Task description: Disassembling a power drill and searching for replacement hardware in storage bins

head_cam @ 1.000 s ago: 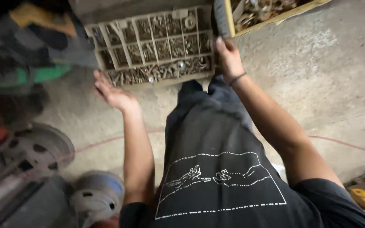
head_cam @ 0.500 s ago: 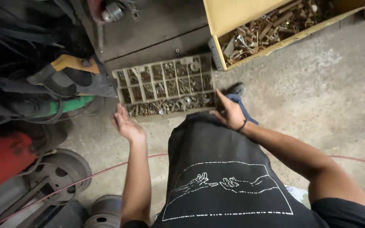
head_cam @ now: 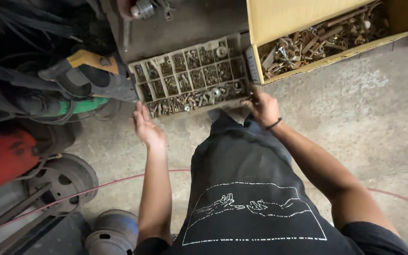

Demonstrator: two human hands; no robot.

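Note:
A compartmented plastic tray [head_cam: 138, 71] full of rusty bolts and nuts lies on the concrete floor in front of me. My left hand [head_cam: 146, 126] hovers open, palm up, just below the tray's near left corner and touches nothing. At the tray's near right corner my right hand [head_cam: 262, 106], with a dark band at the wrist, has its fingers on the rim; whether they pinch a small part I cannot tell. My black shirt with a white line drawing fills the lower middle.
A yellow cardboard box [head_cam: 279, 19] of rusty metal fittings stands right of the tray. Power tools, one with a yellow handle [head_cam: 88, 59], and a green hose lie at left. A red cylinder [head_cam: 3, 158], a metal wheel [head_cam: 60, 182] and a red cable [head_cam: 114, 182] are lower left.
The view has tilted down and drawn closer to the tray. My right hand moved up from my knee to the tray's near right corner; my left hand rose toward the left corner.

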